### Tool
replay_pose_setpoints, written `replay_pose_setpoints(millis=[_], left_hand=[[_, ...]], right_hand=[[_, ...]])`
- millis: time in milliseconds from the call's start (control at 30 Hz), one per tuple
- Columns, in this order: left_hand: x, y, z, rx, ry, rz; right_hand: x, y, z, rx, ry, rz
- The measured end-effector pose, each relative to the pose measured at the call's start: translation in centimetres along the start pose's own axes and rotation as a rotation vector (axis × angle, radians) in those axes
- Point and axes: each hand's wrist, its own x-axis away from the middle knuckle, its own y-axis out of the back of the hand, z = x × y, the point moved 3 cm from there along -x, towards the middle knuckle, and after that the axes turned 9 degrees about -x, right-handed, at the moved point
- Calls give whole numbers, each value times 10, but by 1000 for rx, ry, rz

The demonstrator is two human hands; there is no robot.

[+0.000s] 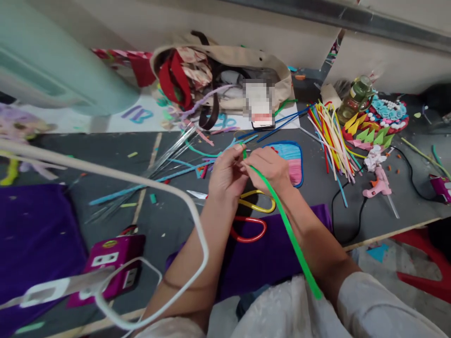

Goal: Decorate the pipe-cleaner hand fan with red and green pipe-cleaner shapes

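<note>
A long green pipe cleaner (287, 220) runs from my fingers down over my right forearm toward my lap. Its near end is pinched between my left hand (229, 171) and my right hand (269, 165), which meet above the table with fingers closed. Below them lie scissors with one yellow handle loop (259, 202) and one red handle loop (248, 230); the blade tip shows left of my left wrist. Just beyond my right hand, partly covered by it, is a blue-edged panel (295, 162) striped in light blue and pink.
Colourful pipe cleaners (333, 141) lie bunched at right, near a pink glue gun (378, 183) and a green bottle (355, 96). An open beige bag (278, 61) stands at the back. A white cable (169, 188) crosses the left foreground above a purple power strip (116, 258).
</note>
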Motion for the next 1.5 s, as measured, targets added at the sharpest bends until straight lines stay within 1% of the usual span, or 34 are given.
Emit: replay_pose_setpoints(millis=[100,167,300,400,500,600,667,767,833,967,1100,1233,1367,1433,1500], left_hand=[[5,-2,-5,-107,-114,-76],[8,-3,-7,-206,-175,-122],[9,-4,-7,-323,-197,-136],[7,-3,-5,-287,-152,-124],[4,-2,-3,-138,-42,-66],[3,-3,-1,12,91,38],[4,-4,-2,61,106,90],[6,-6,-4,57,62,147],[8,-7,-5,25,34,163],[11,-9,-5,-28,8,156],[12,-11,-5,-65,-8,193],[11,-10,-4,-109,-38,167],[10,-9,-3,-201,-162,136],[9,-8,-3,-271,-236,114],[9,-6,-3,-313,-276,103]], right_hand=[[1,1,0,58,50,-3],[2,1,-1,64,36,10],[5,1,-6,23,-46,12],[5,2,-7,-27,-60,-27],[4,5,-8,-162,-80,-66],[3,10,-14,-343,-215,-140],[4,12,-20,-450,-337,-201],[6,12,-26,-606,-475,-260],[7,11,-28,-687,-552,-274],[6,11,-30,-738,-660,-294],[5,15,-29,-718,-639,-310],[4,20,-30,-693,-606,-304],[3,21,-29,-721,-598,-286],[4,19,-31,-740,-643,-254],[6,16,-35,-720,-688,-206]])
